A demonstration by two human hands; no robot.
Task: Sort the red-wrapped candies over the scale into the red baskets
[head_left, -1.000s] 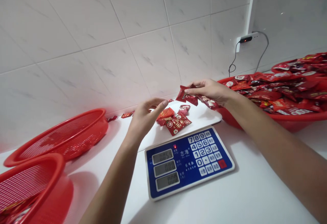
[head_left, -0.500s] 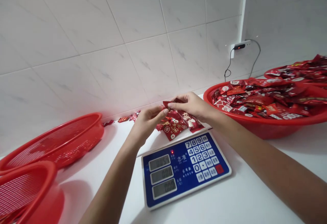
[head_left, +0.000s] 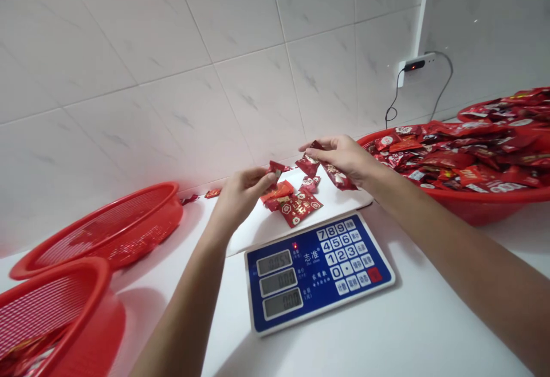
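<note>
I record my left hand [head_left: 240, 198] pinching one red wrapped packet [head_left: 279, 167] and my right hand [head_left: 347, 158] gripping two printed red sachets [head_left: 339, 178], above one digital scale [head_left: 318, 278] bearing at least three loose packets [head_left: 301, 209], four red baskets [head_left: 161, 225] alongside.

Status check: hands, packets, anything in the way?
Left hand: pinching a red packet. Right hand: gripping more packets over the scale plate. Loose packets on plate. Heaped basket near right wrist, contact unclear.

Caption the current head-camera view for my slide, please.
Left hand and right hand hold small red packets over a digital pricing scale, beside a red plastic basket heaped with more.
</note>
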